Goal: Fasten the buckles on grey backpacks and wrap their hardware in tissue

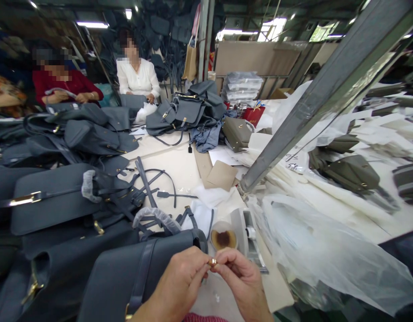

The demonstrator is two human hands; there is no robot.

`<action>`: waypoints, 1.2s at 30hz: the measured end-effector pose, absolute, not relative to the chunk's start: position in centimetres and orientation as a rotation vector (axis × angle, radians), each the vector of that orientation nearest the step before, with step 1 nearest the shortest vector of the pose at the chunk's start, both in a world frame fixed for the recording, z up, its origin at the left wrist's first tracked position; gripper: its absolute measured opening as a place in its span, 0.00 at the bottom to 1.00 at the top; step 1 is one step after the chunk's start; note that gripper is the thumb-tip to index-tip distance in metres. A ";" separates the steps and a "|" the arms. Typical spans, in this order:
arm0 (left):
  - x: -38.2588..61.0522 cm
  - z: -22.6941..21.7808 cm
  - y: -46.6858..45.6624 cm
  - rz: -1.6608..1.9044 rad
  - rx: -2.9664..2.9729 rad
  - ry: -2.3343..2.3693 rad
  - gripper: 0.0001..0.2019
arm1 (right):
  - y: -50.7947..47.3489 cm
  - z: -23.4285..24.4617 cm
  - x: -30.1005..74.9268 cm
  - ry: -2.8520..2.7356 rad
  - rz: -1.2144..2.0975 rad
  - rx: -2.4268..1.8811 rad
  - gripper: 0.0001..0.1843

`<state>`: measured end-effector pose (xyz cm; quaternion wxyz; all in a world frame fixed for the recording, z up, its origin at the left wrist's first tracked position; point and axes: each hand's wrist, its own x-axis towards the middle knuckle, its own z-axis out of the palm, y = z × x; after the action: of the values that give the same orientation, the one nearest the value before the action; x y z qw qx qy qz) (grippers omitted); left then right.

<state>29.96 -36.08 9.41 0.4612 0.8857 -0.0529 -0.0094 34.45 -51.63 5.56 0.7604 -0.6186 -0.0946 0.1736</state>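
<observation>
The fingers of the left hand [178, 286] and right hand [238, 281] close on a small gold metal fitting [212, 262], pinched between them, just right of a slate-grey leather handbag [119, 277].

Bare left hand [178, 286], bare right hand [242, 281]; pinkish garment [203, 318], weave unclear.

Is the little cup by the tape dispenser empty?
No, it's not empty: the clear plastic cup beside the tape dispenser holds a dark brown substance at its bottom.
</observation>
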 end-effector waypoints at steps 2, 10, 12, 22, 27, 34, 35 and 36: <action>29.7 9.1 -36.1 0.055 2.257 -0.182 0.15 | -51.6 5.6 34.3 -0.255 0.346 -1.419 0.08; 29.6 8.0 -36.6 0.251 2.444 -0.176 0.12 | -52.4 5.4 33.9 -0.494 0.106 -1.721 0.05; 29.6 7.9 -36.7 0.258 2.485 -0.174 0.12 | -52.8 5.6 34.1 -0.590 -0.016 -1.773 0.07; 29.9 7.7 -36.5 0.207 2.609 -0.232 0.10 | -52.2 7.9 36.4 -1.093 -0.183 -2.087 0.13; 29.9 7.8 -36.2 0.115 2.577 -0.263 0.09 | -51.7 8.9 36.9 -1.262 -0.152 -2.139 0.15; 30.9 9.9 -35.7 -0.114 2.314 0.084 0.12 | -52.7 7.1 38.7 -1.258 -0.356 -2.214 0.16; 31.0 10.3 -35.7 -0.133 2.279 0.115 0.12 | -53.3 6.6 39.0 -1.223 -0.344 -2.245 0.16; 31.1 10.5 -35.7 -0.147 2.251 0.136 0.12 | -53.8 6.0 39.2 -1.190 -0.314 -2.282 0.17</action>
<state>31.08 -35.67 10.52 0.4267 0.9009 0.0544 -0.0586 39.23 -53.82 6.03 0.2711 -0.8472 -0.4419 -0.1165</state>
